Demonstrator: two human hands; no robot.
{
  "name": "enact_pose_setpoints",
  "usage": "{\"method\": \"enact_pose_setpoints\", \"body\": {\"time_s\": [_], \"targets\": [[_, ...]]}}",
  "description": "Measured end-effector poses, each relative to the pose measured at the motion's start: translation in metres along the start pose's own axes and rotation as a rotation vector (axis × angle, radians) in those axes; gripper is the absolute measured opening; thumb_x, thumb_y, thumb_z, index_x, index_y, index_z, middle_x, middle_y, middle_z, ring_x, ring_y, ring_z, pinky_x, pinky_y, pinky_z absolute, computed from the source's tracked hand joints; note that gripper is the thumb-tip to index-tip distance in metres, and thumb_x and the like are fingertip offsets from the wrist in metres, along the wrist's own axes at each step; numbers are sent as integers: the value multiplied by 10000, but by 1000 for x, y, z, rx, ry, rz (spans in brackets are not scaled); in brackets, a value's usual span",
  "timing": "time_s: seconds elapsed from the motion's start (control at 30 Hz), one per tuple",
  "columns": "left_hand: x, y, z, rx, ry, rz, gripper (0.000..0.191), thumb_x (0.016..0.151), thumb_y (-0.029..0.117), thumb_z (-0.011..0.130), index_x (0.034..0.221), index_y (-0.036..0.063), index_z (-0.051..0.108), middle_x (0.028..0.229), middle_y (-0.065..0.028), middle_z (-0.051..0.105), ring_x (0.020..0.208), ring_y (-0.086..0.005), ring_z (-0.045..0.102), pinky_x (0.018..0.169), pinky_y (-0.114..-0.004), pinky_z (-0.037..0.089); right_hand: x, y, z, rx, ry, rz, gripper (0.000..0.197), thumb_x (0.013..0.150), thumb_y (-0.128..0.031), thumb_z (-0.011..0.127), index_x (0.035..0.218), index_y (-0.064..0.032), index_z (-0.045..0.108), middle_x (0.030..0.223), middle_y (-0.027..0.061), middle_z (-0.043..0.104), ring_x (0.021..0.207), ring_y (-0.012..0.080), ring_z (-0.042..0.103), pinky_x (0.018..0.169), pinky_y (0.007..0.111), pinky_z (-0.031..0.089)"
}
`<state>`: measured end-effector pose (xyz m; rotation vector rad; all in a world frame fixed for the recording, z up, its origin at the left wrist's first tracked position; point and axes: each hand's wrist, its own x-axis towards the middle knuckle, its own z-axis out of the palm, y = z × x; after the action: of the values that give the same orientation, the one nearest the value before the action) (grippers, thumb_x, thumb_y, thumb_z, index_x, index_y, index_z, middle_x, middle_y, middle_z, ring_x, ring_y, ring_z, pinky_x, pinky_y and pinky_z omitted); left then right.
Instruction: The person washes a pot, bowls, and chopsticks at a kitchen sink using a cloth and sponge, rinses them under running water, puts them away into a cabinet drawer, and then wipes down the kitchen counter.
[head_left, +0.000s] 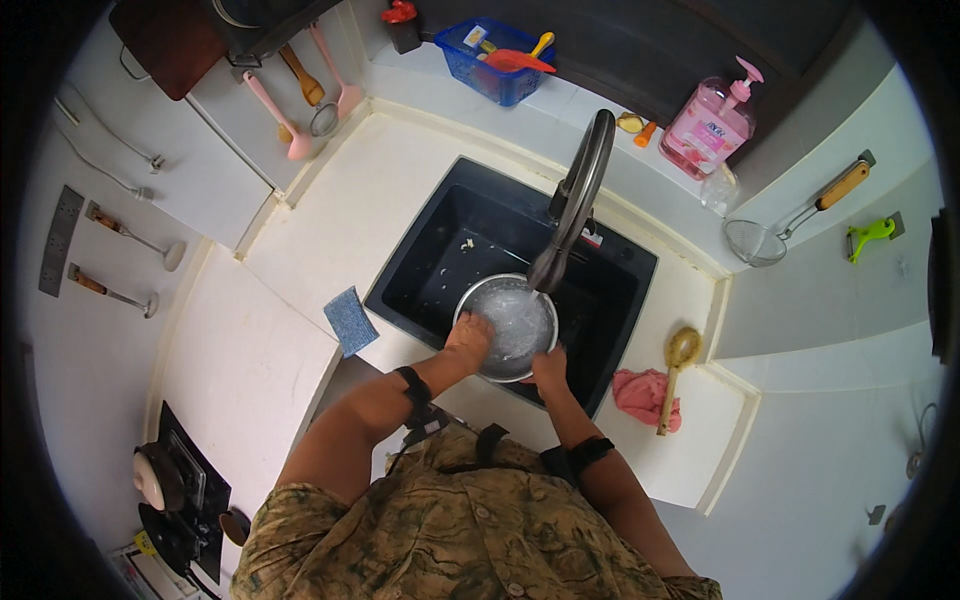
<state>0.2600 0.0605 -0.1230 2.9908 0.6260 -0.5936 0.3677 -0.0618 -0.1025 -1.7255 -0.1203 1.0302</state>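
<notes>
A round metal bowl (517, 341) is held over the dark sink basin (420, 247), below the grey gooseneck faucet (581, 195). Water runs from the faucet head into the bowl, where the water looks cloudy. My right hand (550, 367) grips the bowl's right rim. Across the left rim lies my left hand (471, 341), its fingers reaching inside; whether they grip anything is hidden. Small pale scraps (468, 244) stick to the basin's left part.
Left of the sink lies a blue scouring pad (350, 321). On the right, a long-handled brush (675, 375) rests on a pink cloth (641, 397). Behind the faucet, the ledge holds a blue plastic basket (491, 71) and a pink pump bottle (705, 127). A wire strainer (756, 241) hangs at right.
</notes>
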Motion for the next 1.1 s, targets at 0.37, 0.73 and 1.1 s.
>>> {"method": "enact_pose_setpoints", "body": {"time_s": [0.37,0.73,1.1], "targets": [[5,-5,-9,107,14,42,360,759,167,477,1099,47,476,1131,-106,487,1085,-259,433,967,-371,244,7,5,-1,36,-35,89,532,708,6,367,1237,-22,317,1145,217,426,924,389,516,552,470,536],[-18,-20,-12,-828,843,-165,578,607,74,672,1120,11,413,1094,-175,485,925,-321,522,809,-383,412,19,33,-10,458,8,531,380,771,1,390,1149,28,365,1112,199,438,919,347,517,745,462,506],[-18,22,-31,-2121,216,-666,880,666,63,613,1337,135,48,1192,-191,391,1012,-335,483,742,-453,455,11,38,25,700,-201,586,248,829,-87,409,1051,18,381,1044,187,477,890,287,541,771,403,484]]}}
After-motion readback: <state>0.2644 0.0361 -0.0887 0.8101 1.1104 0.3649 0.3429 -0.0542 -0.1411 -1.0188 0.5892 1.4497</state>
